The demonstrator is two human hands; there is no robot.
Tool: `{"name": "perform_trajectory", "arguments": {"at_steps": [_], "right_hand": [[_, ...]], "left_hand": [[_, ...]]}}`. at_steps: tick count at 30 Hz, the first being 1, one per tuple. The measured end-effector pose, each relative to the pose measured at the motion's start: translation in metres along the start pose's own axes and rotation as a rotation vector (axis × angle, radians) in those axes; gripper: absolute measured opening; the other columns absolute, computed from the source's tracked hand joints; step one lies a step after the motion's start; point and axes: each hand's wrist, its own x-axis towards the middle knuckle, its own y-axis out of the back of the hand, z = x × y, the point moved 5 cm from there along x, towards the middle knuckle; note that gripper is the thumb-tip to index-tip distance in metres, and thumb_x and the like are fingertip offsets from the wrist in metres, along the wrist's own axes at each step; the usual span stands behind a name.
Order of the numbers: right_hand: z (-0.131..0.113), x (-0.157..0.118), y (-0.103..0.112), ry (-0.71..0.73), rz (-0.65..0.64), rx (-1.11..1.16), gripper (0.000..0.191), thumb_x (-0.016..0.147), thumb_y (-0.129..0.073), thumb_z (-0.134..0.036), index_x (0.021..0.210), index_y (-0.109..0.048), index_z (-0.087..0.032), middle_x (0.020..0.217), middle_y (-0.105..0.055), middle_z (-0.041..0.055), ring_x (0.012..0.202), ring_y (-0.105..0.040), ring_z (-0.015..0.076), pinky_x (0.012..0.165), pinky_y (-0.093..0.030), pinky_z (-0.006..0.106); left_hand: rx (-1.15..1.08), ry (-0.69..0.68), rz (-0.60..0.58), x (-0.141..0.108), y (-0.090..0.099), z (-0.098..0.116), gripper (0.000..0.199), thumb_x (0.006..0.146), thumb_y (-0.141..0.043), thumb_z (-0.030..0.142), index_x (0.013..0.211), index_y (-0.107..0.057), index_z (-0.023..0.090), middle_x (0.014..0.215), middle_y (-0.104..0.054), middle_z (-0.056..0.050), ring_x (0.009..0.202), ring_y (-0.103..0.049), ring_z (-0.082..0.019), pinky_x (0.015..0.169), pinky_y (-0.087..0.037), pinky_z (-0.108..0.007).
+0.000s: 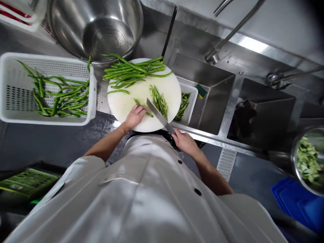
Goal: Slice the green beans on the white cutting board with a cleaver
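Observation:
On a round white cutting board (118, 104), my left hand (136, 116) presses a long green chili pepper (149, 114) down with curled fingers. The pepper's ends show on both sides of the fingertips. My right hand (185, 143) grips the handle of a kitchen knife (160, 116). Its blade points up and left, beside the held pepper and just left of a pile of sliced green chili (159, 101). Whole green chili peppers (134, 72) lie heaped along the board's far edge, and a single one (118, 91) rests apart on the left.
A white basket (48, 121) of whole chilies stands left; a large steel bowl (73, 37) is behind. Under the board's right side, a white basket (193, 96) holds cut chili in the sink (215, 101). A sponge (200, 91) and faucet (215, 55) are nearby.

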Motion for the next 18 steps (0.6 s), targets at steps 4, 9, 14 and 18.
{"name": "perform_trajectory", "arguments": {"at_steps": [4, 9, 14, 18], "right_hand": [[0.001, -0.014, 0.011, 0.013, -0.037, -0.034, 0.038, 0.114, -0.037, -0.037, 0.142, -0.054, -0.017, 0.103, -0.079, 0.0142, 0.097, -0.075, 0.0312, 0.075, -0.045, 0.033], [-0.015, 0.001, 0.019, 0.079, -0.059, -0.011, 0.036, 0.114, -0.038, -0.035, 0.141, -0.053, -0.018, 0.105, -0.079, 0.0153, 0.099, -0.075, 0.0318, 0.075, -0.045, 0.033], [-0.027, 0.015, 0.021, 0.108, -0.045, 0.021, 0.035, 0.114, -0.036, -0.033, 0.14, -0.052, -0.015, 0.11, -0.078, 0.0178, 0.104, -0.074, 0.0335, 0.078, -0.045, 0.034], [-0.029, 0.01, 0.019, 0.087, -0.08, 0.032, 0.035, 0.114, -0.038, -0.033, 0.141, -0.052, -0.015, 0.106, -0.078, 0.0168, 0.101, -0.074, 0.0332, 0.077, -0.044, 0.034]], "left_hand": [[0.011, 0.011, 0.003, -0.001, -0.002, -0.009, 0.034, 0.107, -0.041, 0.017, 0.116, -0.073, 0.021, 0.111, -0.071, -0.012, 0.107, -0.061, -0.027, 0.101, -0.054, -0.046], [0.009, -0.003, -0.028, -0.002, -0.004, -0.007, 0.037, 0.104, -0.039, 0.014, 0.121, -0.072, 0.022, 0.113, -0.071, -0.012, 0.105, -0.06, -0.026, 0.101, -0.054, -0.045], [-0.021, 0.016, -0.007, -0.001, -0.001, -0.005, 0.035, 0.106, -0.039, 0.017, 0.118, -0.071, 0.023, 0.113, -0.071, -0.011, 0.106, -0.06, -0.026, 0.1, -0.054, -0.043], [-0.015, 0.023, -0.021, 0.0, 0.0, -0.004, 0.035, 0.108, -0.038, 0.019, 0.114, -0.072, 0.023, 0.11, -0.07, -0.011, 0.105, -0.059, -0.026, 0.098, -0.053, -0.042]]}}
